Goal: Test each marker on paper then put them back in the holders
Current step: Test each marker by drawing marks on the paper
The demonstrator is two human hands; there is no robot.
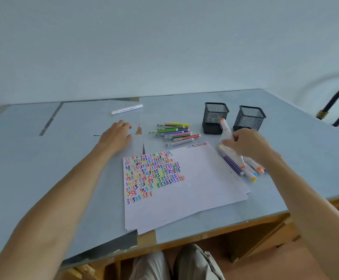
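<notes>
1. Right hand (245,144) first: its fingers (228,142) are curled round a fat white marker (226,130), orange cap pointing up and away, barrel tilted, lifted off the bench (295,158).
2. That marker's cap sits right in front of the left mesh holder (215,118), not yet inside it, as far as this view shows.
3. My read: this is the put-back stage for this one. The paper (194,188) already carries rows of coloured squiggles, and the marker is capped and aimed toward the holders.
4. Next move, I'd judge: raise the marker above the rim, turn it upright, and lower it into the opening without nudging the light mesh cup.
5. Just under that hand, a cluster of fat white markers (249,170) lies on the bench beside the paper's right edge, caps orange, blue and yellow.
6. The second mesh holder (249,118) stands just right of the first; both look empty.
7. Across the way, the left hand (116,134) rests on the bench, fingers loosely bent, holding nothing.
8. Between the hands, a pile of thin coloured markers (174,134) lies near the paper's top edge.
9. Far back, one lone white marker (127,109) lies well apart.
</notes>
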